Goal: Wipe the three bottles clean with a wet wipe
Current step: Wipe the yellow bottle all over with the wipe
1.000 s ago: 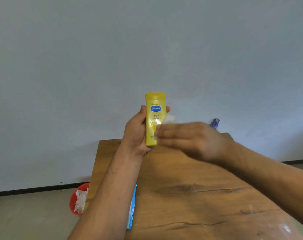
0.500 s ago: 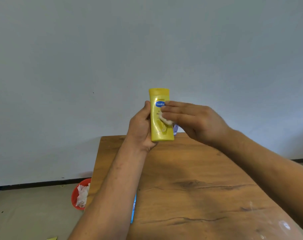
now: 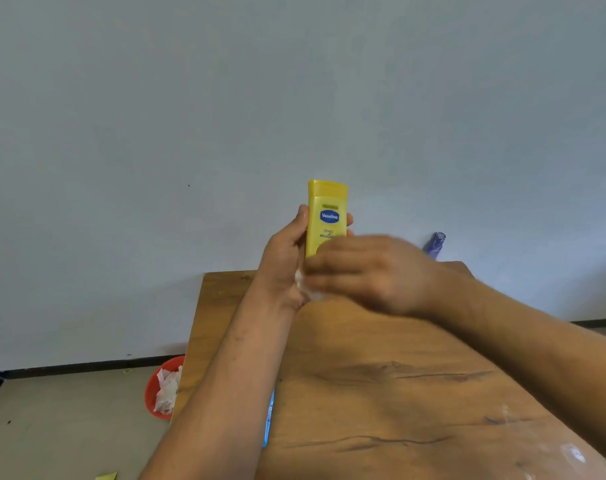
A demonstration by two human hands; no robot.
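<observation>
Left hand (image 3: 284, 268) grips yellow bottle (image 3: 325, 220) upright above worktop (image 3: 381, 375). Right hand (image 3: 370, 271), blurred, closed on wet wipe (image 3: 306, 287), now at bottle base; half a second ago beside the label. Indicates a downward stroke; front face nearly wiped. Purple bottle (image 3: 435, 244) beyond right hand, untouched.

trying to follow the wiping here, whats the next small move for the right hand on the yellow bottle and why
Probably stroke the wet wipe back up the front. The left hand holds the yellow Vaseline bottle upright above the wooden table, and the right hand presses the wipe at the bottle's lower end, so the label and cap above it sit uncovered. Whether they are already clean cannot be told.
</observation>
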